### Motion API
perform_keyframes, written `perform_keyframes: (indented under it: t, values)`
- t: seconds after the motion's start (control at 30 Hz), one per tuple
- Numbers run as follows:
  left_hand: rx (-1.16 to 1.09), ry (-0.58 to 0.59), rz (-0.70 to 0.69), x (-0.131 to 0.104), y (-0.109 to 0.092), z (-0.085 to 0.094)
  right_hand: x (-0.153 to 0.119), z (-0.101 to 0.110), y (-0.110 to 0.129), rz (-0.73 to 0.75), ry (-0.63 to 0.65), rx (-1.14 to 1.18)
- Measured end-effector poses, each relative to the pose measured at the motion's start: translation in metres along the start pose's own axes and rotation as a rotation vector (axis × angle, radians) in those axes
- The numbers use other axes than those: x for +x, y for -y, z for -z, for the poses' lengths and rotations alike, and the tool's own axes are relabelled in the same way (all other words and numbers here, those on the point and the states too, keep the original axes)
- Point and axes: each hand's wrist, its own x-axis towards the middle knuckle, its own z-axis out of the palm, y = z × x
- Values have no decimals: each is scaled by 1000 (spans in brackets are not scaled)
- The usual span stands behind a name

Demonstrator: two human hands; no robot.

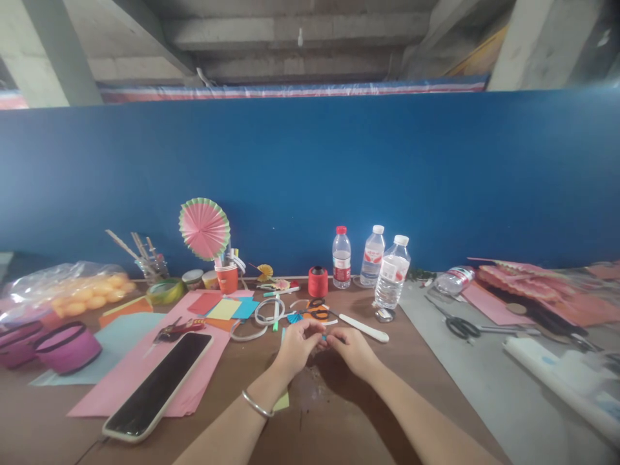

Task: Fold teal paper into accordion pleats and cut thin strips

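Note:
My left hand and my right hand meet over the middle of the brown table, fingertips pinched together. Between them shows a small piece of blue paper, mostly hidden by the fingers. Just beyond my left hand lies a small pleated blue paper fan. Orange-handled scissors rest behind my hands, in front of a spool of red thread. A white-handled tool lies beyond my right hand. Part of a yellow paper shows by my left wrist.
A phone lies on pink paper at the left. Coloured paper squares and a cable are behind it. Water bottles stand at the back right. Black scissors lie on the grey surface.

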Motion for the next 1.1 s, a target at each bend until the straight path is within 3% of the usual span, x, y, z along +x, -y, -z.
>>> perform_keyframes:
  t: [0.17, 0.33, 0.43, 0.7, 0.93, 1.1]
  values:
    - [-115, 47, 18, -1, -4, -1, 1, 1, -5, -39, -55, 51]
    - [236, 39, 39, -4, -3, -2, 0, -2, -4, 0, -16, 26]
    - [316, 27, 14, -6, -2, -3, -1, -2, -3, 13, -5, -50]
    - [165, 97, 114, -4, -2, -4, -2, 3, -1, 53, 34, 3]
    - [-98, 92, 180, 0, 4, -2, 0, 6, -8, 39, -33, -64]
    - [2, 28, 119, 1, 8, 2, -1, 5, -6, 46, -22, -125]
